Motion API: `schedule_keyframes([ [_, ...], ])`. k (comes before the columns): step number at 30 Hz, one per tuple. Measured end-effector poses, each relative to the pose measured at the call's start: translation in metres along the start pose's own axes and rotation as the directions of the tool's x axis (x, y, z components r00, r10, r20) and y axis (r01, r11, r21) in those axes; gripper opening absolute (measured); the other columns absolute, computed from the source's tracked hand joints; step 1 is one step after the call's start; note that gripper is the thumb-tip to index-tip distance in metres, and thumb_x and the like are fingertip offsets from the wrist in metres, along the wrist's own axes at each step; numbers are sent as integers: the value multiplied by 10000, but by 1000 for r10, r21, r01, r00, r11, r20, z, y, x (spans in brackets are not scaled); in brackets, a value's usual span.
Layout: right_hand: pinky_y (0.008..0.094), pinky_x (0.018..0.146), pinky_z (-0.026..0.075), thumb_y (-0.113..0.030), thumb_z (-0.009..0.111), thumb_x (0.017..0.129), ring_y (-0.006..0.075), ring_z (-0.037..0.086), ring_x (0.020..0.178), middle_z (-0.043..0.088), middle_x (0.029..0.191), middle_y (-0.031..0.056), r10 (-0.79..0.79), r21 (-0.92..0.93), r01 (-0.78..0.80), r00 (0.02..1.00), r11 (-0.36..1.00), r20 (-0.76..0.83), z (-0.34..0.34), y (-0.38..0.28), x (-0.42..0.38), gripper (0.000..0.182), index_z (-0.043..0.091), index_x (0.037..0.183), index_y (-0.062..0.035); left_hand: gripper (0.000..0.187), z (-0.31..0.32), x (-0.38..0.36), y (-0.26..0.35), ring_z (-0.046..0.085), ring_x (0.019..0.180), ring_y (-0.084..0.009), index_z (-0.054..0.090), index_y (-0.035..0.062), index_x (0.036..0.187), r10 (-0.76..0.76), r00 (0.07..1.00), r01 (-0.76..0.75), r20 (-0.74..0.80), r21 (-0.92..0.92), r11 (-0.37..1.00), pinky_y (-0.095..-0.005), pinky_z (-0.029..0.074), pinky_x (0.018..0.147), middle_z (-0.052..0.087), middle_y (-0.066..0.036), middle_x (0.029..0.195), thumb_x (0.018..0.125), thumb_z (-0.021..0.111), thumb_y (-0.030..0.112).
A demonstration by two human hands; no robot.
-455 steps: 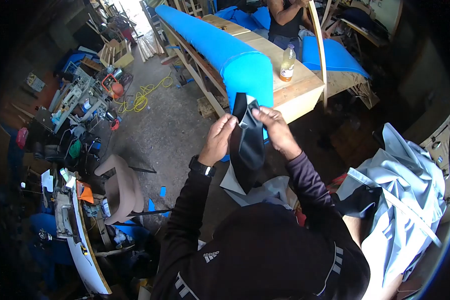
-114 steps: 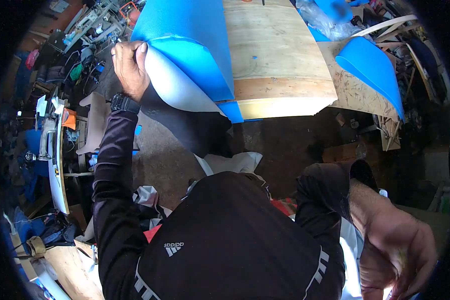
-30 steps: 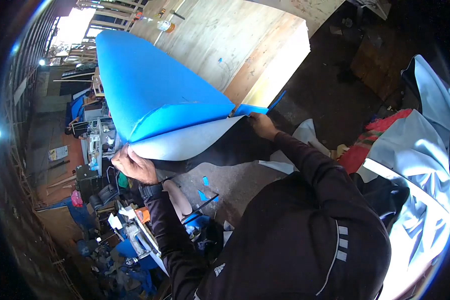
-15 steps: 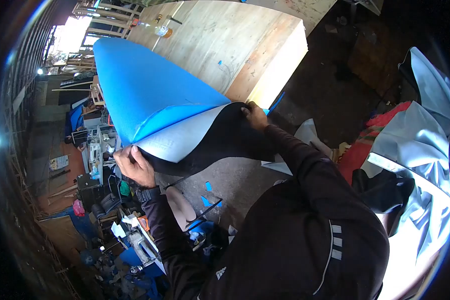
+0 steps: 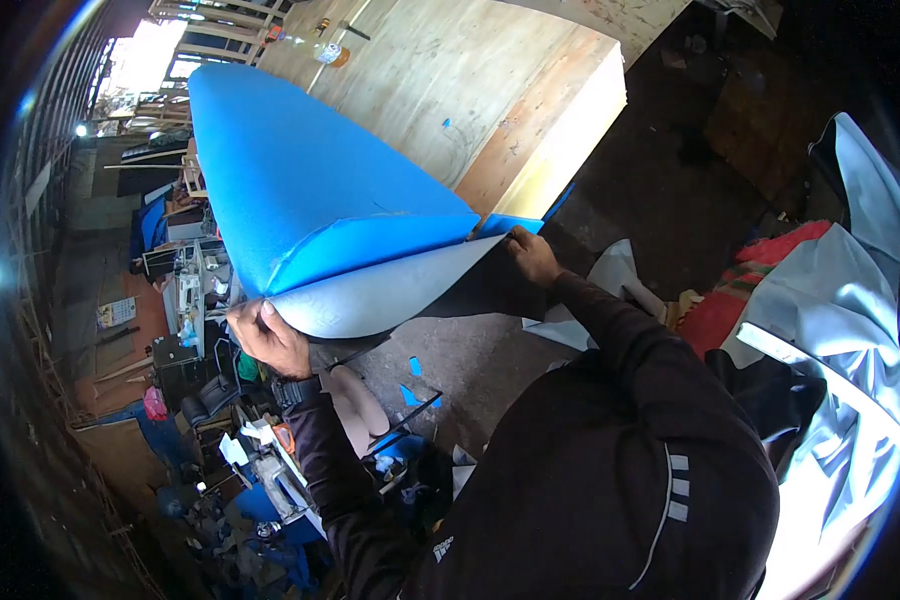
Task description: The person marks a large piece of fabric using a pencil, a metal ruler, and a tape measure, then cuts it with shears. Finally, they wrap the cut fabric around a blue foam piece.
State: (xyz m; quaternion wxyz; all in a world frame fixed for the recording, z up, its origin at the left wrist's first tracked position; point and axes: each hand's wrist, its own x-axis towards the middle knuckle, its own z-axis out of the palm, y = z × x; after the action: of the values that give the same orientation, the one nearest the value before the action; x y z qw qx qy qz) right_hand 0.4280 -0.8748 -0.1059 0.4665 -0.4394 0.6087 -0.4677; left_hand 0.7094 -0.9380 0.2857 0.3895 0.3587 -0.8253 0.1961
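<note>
A long blue foam piece (image 5: 310,165) lies along the wooden tabletop (image 5: 440,75), its cut end facing me. Across that end stretches a sheet of upholstery material (image 5: 380,295), pale on one face and black on the other. My left hand (image 5: 273,340) pinches the sheet's left corner between thumb and fingers, close to the lower left edge of the foam. At the other end, my right hand (image 5: 535,258) grips the sheet's upper right edge beside the table corner. The black side hangs below, partly hidden by the pale face.
Pale grey material (image 5: 830,290) is heaped at the right, near a red cloth (image 5: 785,243). A bottle (image 5: 332,55) lies at the table's far side. Blue scraps (image 5: 410,395) are on the floor, and a cluttered bench with a sewing machine (image 5: 280,485) stands lower left.
My right hand has moved slightly right and down, drawing the sheet's edge off the foam's end. More of the foam's end and the pale face now show. My left hand stays nearly in place.
</note>
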Motion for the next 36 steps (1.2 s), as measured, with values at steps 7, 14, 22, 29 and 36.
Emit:
schedule_keyframes([
  [7, 522, 902, 499, -287, 592, 1033, 483, 639, 1054, 669, 1051, 290, -70, 22, 69, 997, 997, 29, -2, 1, -36, 297, 596, 1134, -8, 113, 2, 0, 3, 552, 827, -257, 608, 38, 1002, -24, 1000, 24, -8, 12, 1000, -387, 448, 737, 517, -102, 906, 1013, 627, 148],
  [14, 515, 911, 504, -282, 595, 1033, 453, 646, 1081, 672, 1081, 273, -86, -21, 89, 987, 996, 135, -9, 6, -50, 302, 603, 1131, 4, 177, 1, -5, -3, 542, 887, -257, 562, -9, 1007, -27, 1000, 26, 13, 25, 999, -389, 453, 855, 531, -106, 936, 1055, 577, 160],
  [22, 493, 923, 512, -297, 573, 1062, 444, 656, 1080, 686, 1102, 260, -103, 12, 103, 994, 995, 43, -18, 4, -41, 310, 613, 1175, -11, 178, 2, -4, -3, 537, 888, -228, 547, 7, 1016, -25, 999, 24, 24, 41, 999, -377, 457, 849, 522, -89, 932, 1072, 557, 176],
  [29, 518, 920, 512, -375, 566, 1064, 459, 655, 1074, 688, 1104, 286, -31, -3, 31, 999, 1000, 11, -22, -10, -16, 405, 644, 1166, 8, 169, 0, -5, -1, 528, 877, -236, 561, 11, 1006, -63, 998, 63, 22, 9, 998, -380, 447, 826, 513, -96, 934, 1062, 574, 170],
  [36, 512, 944, 524, -400, 570, 1061, 472, 666, 1090, 705, 1114, 295, -61, -55, 62, 998, 997, 19, -14, -11, 26, 457, 638, 1239, 16, 177, 1, -4, 0, 539, 846, -250, 577, 13, 1020, -67, 998, 67, 13, -13, 998, -379, 448, 765, 505, -110, 940, 1052, 590, 187],
])
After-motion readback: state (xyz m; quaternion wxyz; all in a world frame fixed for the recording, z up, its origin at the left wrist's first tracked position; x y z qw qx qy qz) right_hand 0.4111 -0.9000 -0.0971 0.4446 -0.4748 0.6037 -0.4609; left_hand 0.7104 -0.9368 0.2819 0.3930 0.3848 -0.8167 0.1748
